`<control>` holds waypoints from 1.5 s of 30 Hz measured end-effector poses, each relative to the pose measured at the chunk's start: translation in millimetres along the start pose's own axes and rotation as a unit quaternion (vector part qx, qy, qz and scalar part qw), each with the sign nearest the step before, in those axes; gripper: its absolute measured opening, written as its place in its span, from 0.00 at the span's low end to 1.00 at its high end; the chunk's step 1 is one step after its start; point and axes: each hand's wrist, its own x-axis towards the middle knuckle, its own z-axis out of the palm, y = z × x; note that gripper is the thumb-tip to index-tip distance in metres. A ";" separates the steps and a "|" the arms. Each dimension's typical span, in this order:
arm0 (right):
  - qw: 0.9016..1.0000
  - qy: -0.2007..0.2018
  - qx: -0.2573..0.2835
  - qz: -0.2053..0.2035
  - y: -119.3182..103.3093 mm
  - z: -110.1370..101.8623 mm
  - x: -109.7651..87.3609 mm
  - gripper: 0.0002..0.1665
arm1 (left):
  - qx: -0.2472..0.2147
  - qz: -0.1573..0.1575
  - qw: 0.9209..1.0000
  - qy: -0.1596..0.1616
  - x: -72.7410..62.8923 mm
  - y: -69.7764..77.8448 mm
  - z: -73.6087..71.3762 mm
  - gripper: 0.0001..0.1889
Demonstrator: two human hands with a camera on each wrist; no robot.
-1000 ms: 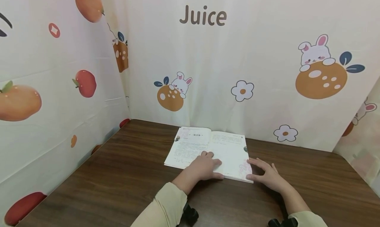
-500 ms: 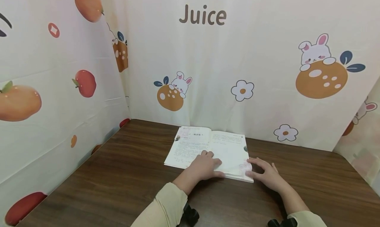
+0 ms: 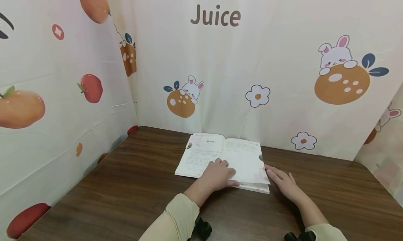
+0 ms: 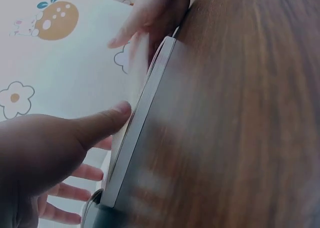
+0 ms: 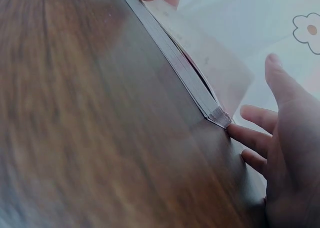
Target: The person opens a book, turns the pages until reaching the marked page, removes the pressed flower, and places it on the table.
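Note:
An open book point(image 3: 244, 165) lies on the brown wooden table, its printed pages facing up. My left hand point(image 3: 217, 174) rests across the lower middle of it, fingers spread on the pages. In the left wrist view the left thumb point(image 4: 107, 123) lies along the book's near edge point(image 4: 142, 123). At the book's right side is my right hand point(image 3: 284, 183), fingers extended. The right wrist view has its fingertips touching the corner of the page block point(image 5: 212, 115), with the thumb raised apart. The lower right corner of a page point(image 5: 225, 70) stands lifted above the pages beneath.
The wooden table point(image 3: 126, 185) extends around the book on both sides and in front. Behind it hangs a pale curtain point(image 3: 226, 66) printed with fruit, rabbits and flowers. Black wrist mounts point(image 3: 203, 228) sit below both sleeves.
The right thumb has moved up from the book's lower right corner toward the other fingers. The right page's lower corner has lifted, opening a gap over the pages below. The left hand stays put.

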 end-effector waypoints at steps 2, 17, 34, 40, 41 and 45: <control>1.000 0.003 0.004 -0.006 -0.4 -0.1 0.4 0.34 | 0.003 -0.002 1.000 0.004 0.8 -0.3 0.5 0.26; 1.000 0.011 -0.002 -0.012 1.5 0.6 0.7 0.33 | 0.089 0.138 0.955 0.247 2.6 -2.2 -6.9 0.10; 0.998 0.012 -0.048 -0.042 8.7 1.8 2.3 0.35 | 0.010 0.062 0.996 0.056 3.0 0.8 5.5 0.27; 0.998 0.029 -0.051 -0.033 7.3 4.3 4.6 0.41 | 0.006 0.060 0.997 0.050 3.3 0.5 6.5 0.24; 0.998 0.031 -0.050 -0.033 7.8 4.8 4.8 0.43 | 0.005 0.060 0.997 0.049 3.4 0.3 6.5 0.24; 0.998 0.030 -0.041 -0.025 7.9 4.7 4.8 0.44 | 0.003 0.063 0.997 0.052 4.1 -0.3 6.5 0.22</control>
